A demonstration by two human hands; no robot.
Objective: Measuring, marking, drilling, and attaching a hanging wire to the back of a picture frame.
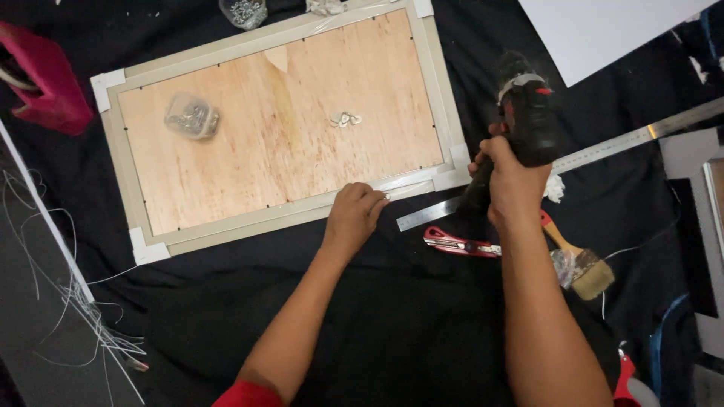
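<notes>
A picture frame (pixel 124 162) lies face down on black cloth, its plywood backing (pixel 302 120) facing up. My left hand (pixel 353 215) rests on the frame's near edge, fingertips pinching something small and pale against the rail. My right hand (pixel 513 181) grips a black and red cordless drill (pixel 528 120), held just off the frame's near right corner. A few small metal hanger pieces (pixel 345 119) lie on the backing.
A clear tub of screws (pixel 192 117) sits on the backing, another (pixel 243 11) beyond the frame. A steel ruler (pixel 603 147), red utility knife (pixel 456 243) and paintbrush (pixel 581 264) lie right. A pink object (pixel 45 79) sits far left; loose wire (pixel 83 301) lower left.
</notes>
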